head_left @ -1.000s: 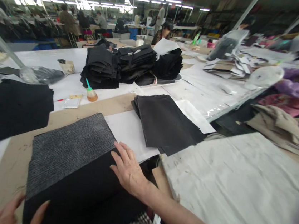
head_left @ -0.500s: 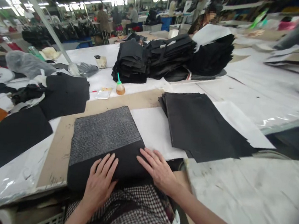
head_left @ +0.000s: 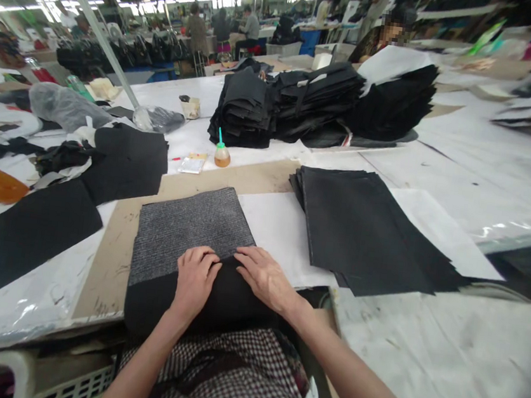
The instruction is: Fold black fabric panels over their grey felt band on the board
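While both hands rest on the folded cloth, the left hand [head_left: 194,277] has its fingers bent down at the edge where the black part [head_left: 151,301] meets the ribbed grey part [head_left: 186,225]; whether it pinches anything I cannot tell. Just beside it, the right hand [head_left: 266,279] lies with its fingers stretched out and slightly apart, the tips near the cloth's right edge. The cloth lies at the near side of the surface [head_left: 465,167], partly over brown card [head_left: 115,252], with its black part next to a checked garment [head_left: 236,371]. To its right is a stack of dark sheets [head_left: 361,235], well apart from the left-hand black pieces [head_left: 46,231]. Beyond the card stands a small bottle [head_left: 222,157] with a green spout, near a packet [head_left: 193,163]. Farther back are black bundles [head_left: 316,93], and behind them a person [head_left: 369,43] is partly hidden.
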Demonstrator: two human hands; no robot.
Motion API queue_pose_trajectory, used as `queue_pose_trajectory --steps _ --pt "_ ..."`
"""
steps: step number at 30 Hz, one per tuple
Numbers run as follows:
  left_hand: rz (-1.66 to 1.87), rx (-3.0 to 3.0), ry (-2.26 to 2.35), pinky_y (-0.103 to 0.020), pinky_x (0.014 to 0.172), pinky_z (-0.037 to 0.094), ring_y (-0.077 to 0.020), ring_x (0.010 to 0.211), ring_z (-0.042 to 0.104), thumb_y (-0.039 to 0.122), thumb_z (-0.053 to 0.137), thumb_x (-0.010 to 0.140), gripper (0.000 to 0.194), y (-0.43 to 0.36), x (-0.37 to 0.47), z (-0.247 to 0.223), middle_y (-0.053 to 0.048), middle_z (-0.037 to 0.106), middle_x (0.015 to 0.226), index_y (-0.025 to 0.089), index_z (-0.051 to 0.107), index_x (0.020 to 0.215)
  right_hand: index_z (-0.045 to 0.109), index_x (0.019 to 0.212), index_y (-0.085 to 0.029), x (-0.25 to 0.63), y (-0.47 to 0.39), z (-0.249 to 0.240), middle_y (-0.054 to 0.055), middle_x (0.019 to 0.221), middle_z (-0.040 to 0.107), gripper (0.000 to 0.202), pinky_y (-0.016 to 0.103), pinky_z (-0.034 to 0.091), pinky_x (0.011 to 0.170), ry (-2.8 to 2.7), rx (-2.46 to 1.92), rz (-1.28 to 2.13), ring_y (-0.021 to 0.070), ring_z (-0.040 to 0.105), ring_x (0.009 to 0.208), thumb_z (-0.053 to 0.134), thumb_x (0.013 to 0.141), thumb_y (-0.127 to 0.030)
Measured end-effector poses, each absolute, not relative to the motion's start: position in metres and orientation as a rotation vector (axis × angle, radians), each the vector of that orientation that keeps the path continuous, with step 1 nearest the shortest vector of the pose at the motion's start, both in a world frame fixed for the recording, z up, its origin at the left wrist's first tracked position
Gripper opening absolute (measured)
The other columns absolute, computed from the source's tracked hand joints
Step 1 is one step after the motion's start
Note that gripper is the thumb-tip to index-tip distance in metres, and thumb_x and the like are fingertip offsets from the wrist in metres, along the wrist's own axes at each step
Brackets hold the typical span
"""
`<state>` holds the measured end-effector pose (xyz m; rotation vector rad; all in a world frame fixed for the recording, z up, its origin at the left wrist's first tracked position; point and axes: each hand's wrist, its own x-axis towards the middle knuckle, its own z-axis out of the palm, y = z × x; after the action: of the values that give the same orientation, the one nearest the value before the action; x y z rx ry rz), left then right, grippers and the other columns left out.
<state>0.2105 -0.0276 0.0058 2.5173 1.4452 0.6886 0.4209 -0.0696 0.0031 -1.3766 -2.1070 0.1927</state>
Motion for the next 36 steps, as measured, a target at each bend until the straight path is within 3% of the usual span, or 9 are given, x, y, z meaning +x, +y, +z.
queue_pose_trajectory --steps 7,12,14,19,24,27,30,33,36 --pt "0.696 2.661 1.100 -0.045 0.100 0.037 -0.0215 0.110 0.055 0.017 0.057 0.094 0.005 -0.035 0.200 0.011 -0.004 0.064 0.111 0.021 0.058 0.090 0.058 0.128 -0.019 0.420 -0.062 0.007 0.012 0.123 0.057 0.040 0.045 0.049 0.096 -2.069 -1.498 0.208 0.0276 0.051 0.112 0.066 0.090 -0.024" --pt "0.575 2.798 0.962 -0.039 0.091 0.044 -0.0179 0.090 0.059 0.020 0.049 0.099 0.010 -0.030 0.199 0.012 -0.004 0.066 0.097 0.020 0.057 0.092 0.059 0.126 -0.025 0.421 -0.048 0.019 0.006 0.114 0.064 0.035 0.043 0.041 0.098 -2.349 -1.149 0.298 0.0224 0.053 0.108 0.062 0.092 -0.018" --pt "0.550 2.755 1.036 -0.037 0.086 0.047 -0.0191 0.089 0.060 0.026 0.053 0.098 0.007 -0.025 0.193 0.013 -0.004 0.066 0.094 0.020 0.057 0.097 0.063 0.117 -0.024 0.421 -0.040 0.017 0.004 0.100 0.066 0.024 0.041 0.041 0.094 -2.372 -1.130 0.348 0.0206 0.056 0.098 0.063 0.092 -0.022" --pt "0.524 2.613 1.305 -0.038 0.091 0.049 -0.0218 0.096 0.062 0.039 0.062 0.093 0.046 -0.016 0.130 0.016 -0.004 0.068 0.097 0.020 0.046 0.131 0.062 0.103 -0.021 0.430 -0.031 0.002 0.003 0.096 0.067 0.018 0.040 0.041 0.092 -2.290 -1.291 0.449 0.0205 0.060 0.094 0.067 0.091 -0.034" --pt "0.431 2.641 1.524 -0.043 0.094 0.046 -0.0208 0.084 0.065 0.045 0.053 0.096 0.035 -0.020 0.016 0.016 -0.003 0.068 0.089 0.023 0.054 0.123 0.061 0.113 -0.023 0.434 -0.036 -0.010 0.005 0.107 0.067 0.021 0.041 0.043 0.093 -2.161 -1.291 0.479 0.0216 0.061 0.102 0.057 0.097 -0.035" --pt "0.416 2.626 1.797 -0.045 0.091 0.046 -0.0207 0.076 0.063 0.045 0.051 0.097 0.037 -0.025 -0.018 0.027 -0.001 0.066 0.082 0.022 0.053 0.126 0.064 0.107 -0.023 0.431 -0.037 -0.015 0.004 0.103 0.067 0.017 0.039 0.043 0.091 -2.071 -1.284 0.503 0.0197 0.060 0.100 0.052 0.099 -0.033" --pt "0.604 2.535 1.924 -0.045 0.092 0.047 -0.0225 0.087 0.063 0.046 0.052 0.097 0.042 -0.028 0.011 0.046 -0.005 0.066 0.100 0.022 0.051 0.131 0.067 0.098 -0.024 0.431 -0.035 -0.017 0.003 0.099 0.067 0.015 0.036 0.041 0.090 -2.034 -1.262 0.531 0.0179 0.060 0.096 0.054 0.099 -0.031" --pt "0.718 2.425 1.540 -0.039 0.097 0.049 -0.0209 0.107 0.061 0.043 0.052 0.098 0.043 -0.026 0.084 0.056 -0.007 0.061 0.123 0.025 0.047 0.136 0.068 0.093 -0.024 0.435 -0.033 -0.016 0.001 0.098 0.067 0.014 0.035 0.039 0.092 -2.041 -1.213 0.576 0.0162 0.059 0.095 0.057 0.098 -0.030" --pt "0.505 2.511 1.158 -0.041 0.106 0.043 -0.0222 0.123 0.053 0.040 0.055 0.097 0.046 -0.019 0.157 0.048 -0.007 0.058 0.134 0.027 0.045 0.140 0.068 0.093 -0.024 0.440 -0.031 -0.013 -0.001 0.096 0.068 0.012 0.036 0.037 0.095 -2.063 -1.158 0.635 0.0149 0.059 0.096 0.058 0.098 -0.028"
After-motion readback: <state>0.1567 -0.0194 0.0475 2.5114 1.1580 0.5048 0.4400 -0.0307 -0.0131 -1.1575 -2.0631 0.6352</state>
